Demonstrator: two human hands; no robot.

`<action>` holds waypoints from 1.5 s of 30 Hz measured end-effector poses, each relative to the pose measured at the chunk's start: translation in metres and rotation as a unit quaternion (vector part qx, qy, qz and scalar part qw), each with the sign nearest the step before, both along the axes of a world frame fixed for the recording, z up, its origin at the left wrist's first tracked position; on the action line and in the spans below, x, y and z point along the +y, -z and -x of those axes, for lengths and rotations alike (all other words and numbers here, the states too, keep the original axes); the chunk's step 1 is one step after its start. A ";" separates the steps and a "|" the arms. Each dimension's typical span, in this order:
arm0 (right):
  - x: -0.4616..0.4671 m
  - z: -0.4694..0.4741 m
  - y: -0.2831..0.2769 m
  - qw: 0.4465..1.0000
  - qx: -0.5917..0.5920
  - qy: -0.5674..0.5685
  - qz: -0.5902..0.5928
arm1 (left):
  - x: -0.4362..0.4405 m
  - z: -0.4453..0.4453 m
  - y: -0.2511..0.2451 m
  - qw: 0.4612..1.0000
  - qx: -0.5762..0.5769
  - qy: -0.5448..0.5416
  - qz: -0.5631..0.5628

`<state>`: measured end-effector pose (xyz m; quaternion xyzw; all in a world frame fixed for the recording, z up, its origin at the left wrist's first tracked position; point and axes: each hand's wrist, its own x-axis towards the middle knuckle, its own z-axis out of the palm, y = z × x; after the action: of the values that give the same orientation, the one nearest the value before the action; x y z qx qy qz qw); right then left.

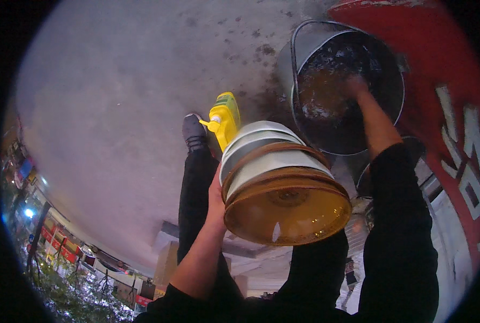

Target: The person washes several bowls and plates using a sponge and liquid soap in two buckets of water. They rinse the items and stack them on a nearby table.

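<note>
My left hand point(215, 198) grips the side of a stack of nested bowls, held tilted above my legs. White bowls point(278, 161) alternate with brown ones in it, and an amber-brown bowl point(264, 218) faces me with its wet inside. My right hand point(357, 85) reaches into a large metal bucket point(287, 64), at the surface of dark, rippling water point(324, 105). Motion blur hides its fingers, so whether it holds anything is unclear. Just beyond the stack stands a yellow pump bottle point(226, 115).
The bucket's wire handle point(294, 52) rests against its left side. A red panel with white lettering point(429, 52) borders the right. Another dark container point(413, 151) sits under my right forearm. My shoe point(193, 129) is beside the bottle on the concrete ground point(122, 121); a cardboard box point(166, 262) lies behind.
</note>
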<state>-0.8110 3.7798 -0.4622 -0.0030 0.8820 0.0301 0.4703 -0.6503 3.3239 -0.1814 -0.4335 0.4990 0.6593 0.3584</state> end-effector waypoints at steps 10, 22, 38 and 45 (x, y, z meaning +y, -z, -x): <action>-0.034 -0.021 -0.024 0.977 -0.018 0.206 0.054 | -0.007 0.002 0.004 0.997 -0.013 -0.072 -0.020; -0.071 -0.044 -0.015 0.917 0.116 0.376 0.066 | -0.009 0.005 0.002 0.996 -0.007 -0.075 -0.040; -0.050 -0.046 -0.004 0.658 0.014 0.697 0.284 | -0.022 0.006 -0.001 0.997 -0.009 -0.070 -0.038; -0.064 -0.048 0.012 0.907 0.148 0.381 0.101 | -0.011 0.016 -0.012 1.000 0.015 0.004 -0.013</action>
<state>-0.7629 3.7159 -0.4738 0.2909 0.8738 -0.2403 0.3068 -0.6662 3.3129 -0.1697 -0.4168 0.4973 0.6709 0.3591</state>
